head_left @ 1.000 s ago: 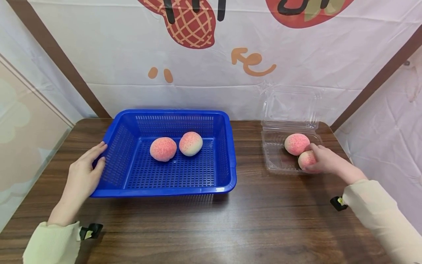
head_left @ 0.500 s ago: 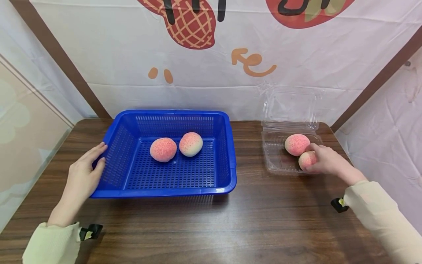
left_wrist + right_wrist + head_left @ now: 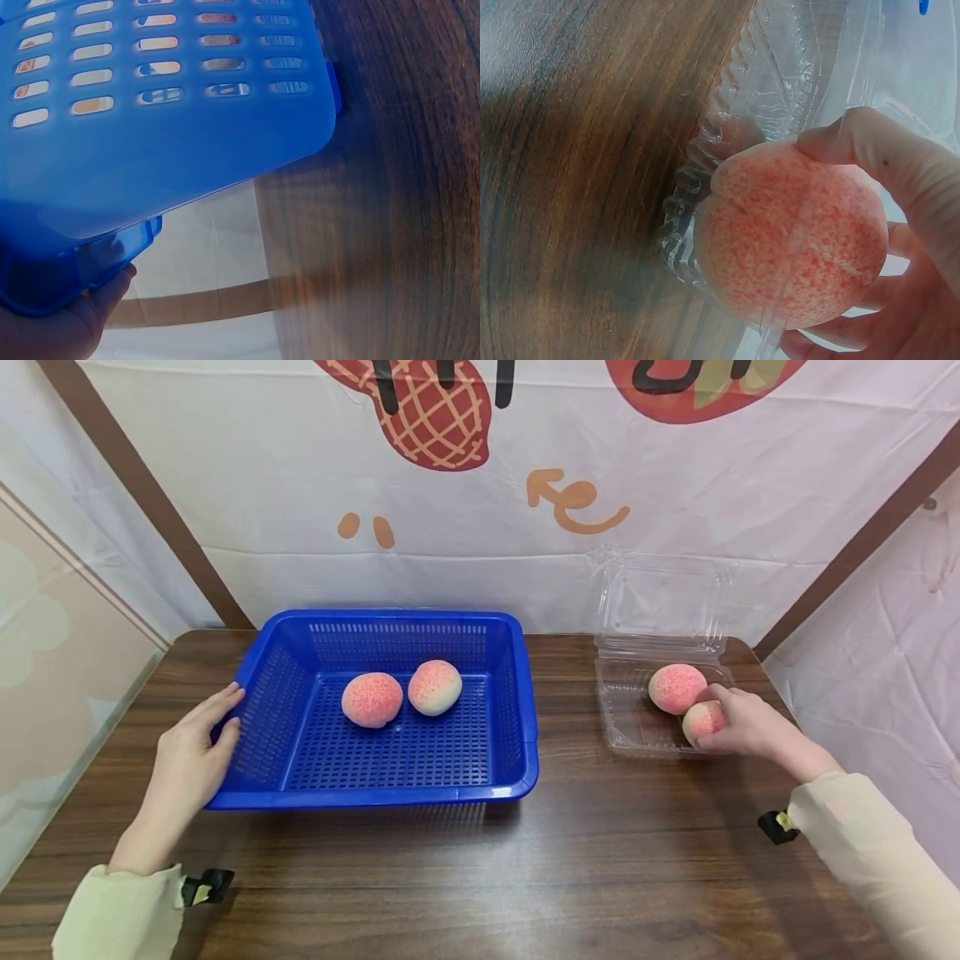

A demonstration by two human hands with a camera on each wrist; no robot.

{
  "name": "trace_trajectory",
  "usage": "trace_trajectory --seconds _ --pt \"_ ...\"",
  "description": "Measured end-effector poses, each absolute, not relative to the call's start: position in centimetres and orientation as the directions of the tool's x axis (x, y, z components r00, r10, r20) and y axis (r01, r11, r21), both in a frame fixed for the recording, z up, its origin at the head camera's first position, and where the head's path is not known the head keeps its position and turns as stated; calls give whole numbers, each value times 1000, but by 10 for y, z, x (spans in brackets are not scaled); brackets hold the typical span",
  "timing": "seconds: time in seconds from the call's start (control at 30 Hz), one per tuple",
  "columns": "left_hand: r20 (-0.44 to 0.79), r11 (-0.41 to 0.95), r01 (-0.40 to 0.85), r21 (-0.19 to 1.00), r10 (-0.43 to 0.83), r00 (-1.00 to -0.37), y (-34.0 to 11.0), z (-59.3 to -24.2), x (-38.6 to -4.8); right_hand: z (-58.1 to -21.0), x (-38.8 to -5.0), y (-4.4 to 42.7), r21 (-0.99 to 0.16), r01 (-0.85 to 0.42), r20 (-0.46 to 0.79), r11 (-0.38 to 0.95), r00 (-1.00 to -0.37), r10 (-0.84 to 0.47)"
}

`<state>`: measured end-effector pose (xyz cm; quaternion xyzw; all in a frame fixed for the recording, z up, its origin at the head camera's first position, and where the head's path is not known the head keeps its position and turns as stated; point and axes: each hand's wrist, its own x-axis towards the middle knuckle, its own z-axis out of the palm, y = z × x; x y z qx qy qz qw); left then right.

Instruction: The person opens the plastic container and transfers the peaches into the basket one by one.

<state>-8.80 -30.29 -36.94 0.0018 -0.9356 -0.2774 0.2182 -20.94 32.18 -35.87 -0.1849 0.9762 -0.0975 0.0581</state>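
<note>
My right hand (image 3: 742, 724) grips a pink-and-cream peach (image 3: 703, 724) at the front right of a clear plastic clamshell box (image 3: 626, 718). In the right wrist view, the thumb lies over the peach (image 3: 795, 232) and the fingers show behind it. A second peach (image 3: 677, 687) sits in the box beside it. My left hand (image 3: 191, 752) holds the left rim of a blue plastic basket (image 3: 450, 795); its palm side is hidden. Two more peaches, a pinker one (image 3: 372, 700) and a paler one (image 3: 435, 687), lie side by side on the basket's slotted floor.
The box's clear lid (image 3: 663, 602) stands raised at the back, near the printed cloth wall (image 3: 480, 568). Brown wood tabletop (image 3: 570, 877) runs between basket and box and along the front. Black straps sit at both cuffs.
My right hand and the peach in it have shifted slightly to the right. The left hand, the basket and its peaches stay where they were.
</note>
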Motion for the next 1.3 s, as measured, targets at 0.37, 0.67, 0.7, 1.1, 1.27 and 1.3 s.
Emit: trace_trajectory --seconds 0.37,0.67,0.7,1.1,1.27,1.3 --pt "406 842 123 525 -120 -906 -301 -369 -90 -351 -207 325 -200 -357 -59 912 -925 -375" --pt "400 844 119 524 -120 -909 -302 -368 -90 -344 -209 325 -193 -369 -54 909 -921 -386" --pt "399 844 119 524 -120 -909 -302 -368 -90 -343 -210 325 -195 -368 -54 909 -922 -384" --pt "396 847 111 520 -124 -910 -303 -369 -88 -329 -210 323 -204 -382 -18 901 -919 -394" --pt "390 847 104 522 -128 -912 -303 -369 -88 -326 -210 322 -200 -396 1 896 -915 -404" --pt "389 847 104 522 -128 -912 -303 -369 -88 -326 -210 322 -200 -397 -1 896 -914 -406"
